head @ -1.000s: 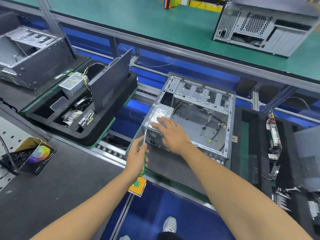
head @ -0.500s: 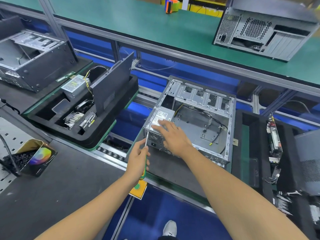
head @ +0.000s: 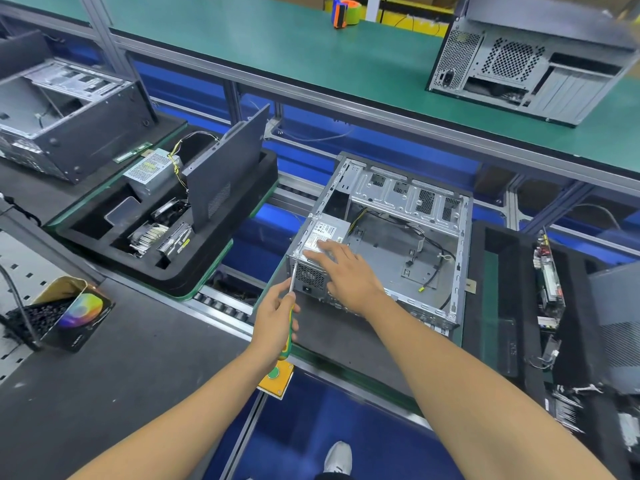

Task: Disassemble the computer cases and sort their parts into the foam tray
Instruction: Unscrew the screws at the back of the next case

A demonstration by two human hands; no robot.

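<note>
Slippage was your risk: your left hand (head: 277,315) gripped the screwdriver (head: 290,308) at the case (head: 388,244) corner while your flat, unclenched right hand (head: 341,271) merely pressed the supply (head: 323,233).

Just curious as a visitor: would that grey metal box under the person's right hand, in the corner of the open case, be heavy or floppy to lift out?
The power supply is probably stiff and fairly heavy: a boxy metal shell. Its trailing cables look floppy and may snag.
</note>
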